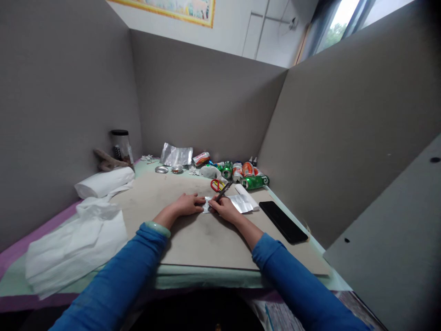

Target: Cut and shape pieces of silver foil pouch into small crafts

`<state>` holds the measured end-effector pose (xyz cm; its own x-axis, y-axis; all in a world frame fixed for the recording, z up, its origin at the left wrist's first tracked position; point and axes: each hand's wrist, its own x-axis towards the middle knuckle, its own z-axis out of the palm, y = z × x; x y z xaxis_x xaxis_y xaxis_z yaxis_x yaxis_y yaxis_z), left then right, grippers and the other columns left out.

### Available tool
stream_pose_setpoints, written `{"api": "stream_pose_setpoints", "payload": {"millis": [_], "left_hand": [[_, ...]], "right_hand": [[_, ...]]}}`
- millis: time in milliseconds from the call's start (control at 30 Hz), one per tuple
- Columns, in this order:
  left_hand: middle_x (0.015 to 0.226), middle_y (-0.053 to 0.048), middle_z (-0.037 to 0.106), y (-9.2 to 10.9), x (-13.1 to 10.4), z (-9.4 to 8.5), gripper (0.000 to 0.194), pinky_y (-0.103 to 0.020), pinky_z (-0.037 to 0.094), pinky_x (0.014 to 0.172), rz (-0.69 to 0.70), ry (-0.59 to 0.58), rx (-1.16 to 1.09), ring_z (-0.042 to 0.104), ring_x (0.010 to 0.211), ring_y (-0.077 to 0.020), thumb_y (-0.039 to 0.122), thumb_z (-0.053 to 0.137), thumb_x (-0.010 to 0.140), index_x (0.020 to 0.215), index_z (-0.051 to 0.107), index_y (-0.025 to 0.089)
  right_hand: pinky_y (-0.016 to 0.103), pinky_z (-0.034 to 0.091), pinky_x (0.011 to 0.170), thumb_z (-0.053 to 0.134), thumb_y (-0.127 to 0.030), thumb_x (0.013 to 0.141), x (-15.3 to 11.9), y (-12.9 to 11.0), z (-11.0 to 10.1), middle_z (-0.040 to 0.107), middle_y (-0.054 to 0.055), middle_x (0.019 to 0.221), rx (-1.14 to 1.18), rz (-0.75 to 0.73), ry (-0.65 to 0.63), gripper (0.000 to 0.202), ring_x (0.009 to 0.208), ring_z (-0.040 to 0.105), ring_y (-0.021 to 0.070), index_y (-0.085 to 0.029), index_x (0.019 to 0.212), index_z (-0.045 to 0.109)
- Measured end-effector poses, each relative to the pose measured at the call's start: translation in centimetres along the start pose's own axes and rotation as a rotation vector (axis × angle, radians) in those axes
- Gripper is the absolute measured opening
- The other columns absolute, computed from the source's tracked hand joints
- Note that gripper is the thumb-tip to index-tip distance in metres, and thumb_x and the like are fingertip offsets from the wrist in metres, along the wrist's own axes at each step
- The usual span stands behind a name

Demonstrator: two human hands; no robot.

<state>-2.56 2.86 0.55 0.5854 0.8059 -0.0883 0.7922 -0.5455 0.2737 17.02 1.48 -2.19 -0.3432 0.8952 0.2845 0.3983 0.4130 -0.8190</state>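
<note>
- Grey panels (206, 101) wall in the workspace on the far side, left and right.
- Pale green cloth (206, 278) covers the worktop, and a tan board (203, 243) lies over it.
- Two blue sleeves (120, 266) reach in from the near edge, the left wrist wearing a pale green bangle (158, 228).
- Crumpled white sheeting (79, 243) spreads at the left, with a white roll (106, 181) just behind it.
- A black phone-like slab (283, 221) lies near the board's right side.
- Drink cans (255, 182) cluster at the far right, some on their sides; a silver sheet (176, 155) leans farther left.
- The left hand (188, 204) rests palm down, fingertips at the strip's left end; whether its grip is pinched cannot be told.
- The right hand (224, 209) has its grip closed around a dark pen-like tool (225, 189), tip angled down toward the metal.
- A silver metal strip (243, 203) lies on the board, partly beneath the right hand.
- Scissors with red and yellow handles (212, 185) lie just beyond the tool.
</note>
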Motion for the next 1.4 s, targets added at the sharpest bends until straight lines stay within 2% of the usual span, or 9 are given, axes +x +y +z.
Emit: {"api": "stream_pose_setpoints", "payload": {"millis": [267,467,700,900,1100,1267,1400], "left_hand": [[0.142,0.004,0.040,0.32,-0.18,-0.27,0.047,-0.049,0.015,0.109,0.007,-0.009,0.009,0.025,0.135,-0.0289,0.039,0.047,0.087,0.133,0.043,0.035],[0.144,0.005,0.037,0.40,-0.24,-0.30,0.045,-0.048,0.015,0.109,0.007,-0.018,0.025,0.024,0.135,-0.0284,0.040,0.046,0.087,0.132,0.045,0.035],[0.145,0.004,0.035,-0.03,0.01,0.06,0.045,-0.050,0.014,0.108,0.013,-0.009,0.027,0.023,0.135,-0.0291,0.041,0.045,0.087,0.132,0.045,0.033],[0.142,0.003,0.040,0.18,-0.10,-0.15,0.044,-0.048,0.017,0.108,0.010,-0.007,0.031,0.026,0.134,-0.0283,0.042,0.045,0.087,0.130,0.047,0.033],[0.140,0.005,0.042,0.44,-0.36,-0.39,0.044,-0.045,0.020,0.108,0.008,0.002,0.033,0.029,0.133,-0.0284,0.039,0.048,0.086,0.130,0.046,0.036],[0.142,0.005,0.040,0.35,-0.26,-0.25,0.046,-0.049,0.017,0.108,0.015,0.006,0.016,0.027,0.134,-0.0293,0.039,0.048,0.086,0.132,0.044,0.037],[0.141,0.005,0.041,0.30,-0.21,-0.21,0.045,-0.047,0.018,0.108,0.016,0.004,0.013,0.027,0.134,-0.0284,0.039,0.048,0.086,0.131,0.045,0.037]], "right_hand": [[0.021,0.036,0.053,0.050,-0.039,0.082,0.07,-0.19,-0.04,0.055,-0.001,0.056,0.018,0.009,-0.032,0.028,0.054,0.047,0.0101,-0.015,0.067,0.055],[0.022,0.036,0.053,0.049,-0.036,0.081,0.11,-0.42,-0.17,0.053,-0.002,0.054,0.021,0.007,-0.068,0.026,0.051,0.046,0.0094,-0.016,0.065,0.053],[0.022,0.034,0.052,0.051,-0.032,0.078,0.03,-0.47,-0.37,0.051,-0.002,0.054,0.010,0.016,-0.046,0.022,0.051,0.045,0.0095,-0.016,0.064,0.052],[0.021,0.032,0.048,0.050,-0.040,0.080,-0.02,0.03,-0.22,0.050,-0.004,0.053,0.141,0.051,0.000,0.026,0.048,0.042,0.0087,-0.016,0.070,0.052],[0.021,0.037,0.054,0.051,-0.042,0.081,-0.14,0.08,0.02,0.057,-0.001,0.061,0.059,0.005,-0.010,0.028,0.058,0.050,0.0109,-0.016,0.072,0.056],[0.022,0.036,0.055,0.050,-0.040,0.082,-0.10,-0.01,0.05,0.058,0.000,0.061,0.008,-0.015,-0.009,0.028,0.057,0.050,0.0110,-0.016,0.070,0.056],[0.022,0.036,0.054,0.050,-0.038,0.082,-0.06,-0.10,0.04,0.056,0.000,0.059,-0.011,-0.018,-0.021,0.027,0.056,0.048,0.0108,-0.016,0.068,0.056]]}}
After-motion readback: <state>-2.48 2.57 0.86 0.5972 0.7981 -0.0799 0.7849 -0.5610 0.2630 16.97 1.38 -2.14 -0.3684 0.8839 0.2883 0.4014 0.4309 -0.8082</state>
